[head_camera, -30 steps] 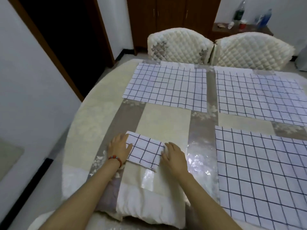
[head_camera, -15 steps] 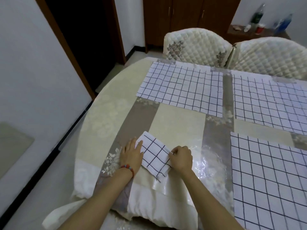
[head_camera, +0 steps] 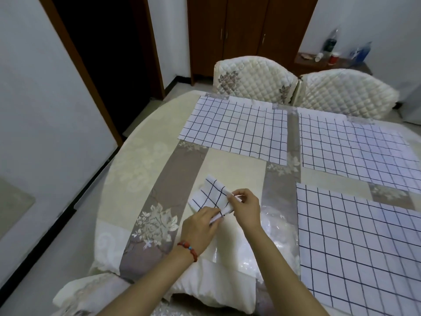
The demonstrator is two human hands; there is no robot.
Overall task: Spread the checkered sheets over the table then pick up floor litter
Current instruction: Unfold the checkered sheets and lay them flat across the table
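Fingers of the left hand [head_camera: 200, 226] pinch the near corner of the folded checkered sheet [head_camera: 210, 197], thumb and forefinger closed on its layered edge; fingers of the right hand [head_camera: 247, 206] curl round the edge just beyond, pinching a separate layer, so that both hands grip the same small packet and neither is free; the packet sits partly raised off the table [head_camera: 141, 169], its far half resting on the cloth just ahead of the fingertips. Step in hand, as judged: opening the fourth sheet, three spread sheets lying flat already, one [head_camera: 234, 128] well ahead of the fingers, one [head_camera: 355, 144] ahead and to the right, one [head_camera: 357, 242] to the right of the right wrist; the bare patch ahead of the fingers appears to be its place; the litter step is not yet begun. The next move calls for drawing the two pinched layers apart without tearing, then laying the sheet square to its neighbours. Against the earlier frames: the palms then lay flat at either side of the packet, which rested flat; now the fingers have closed on its near edge and lifted and turned it.
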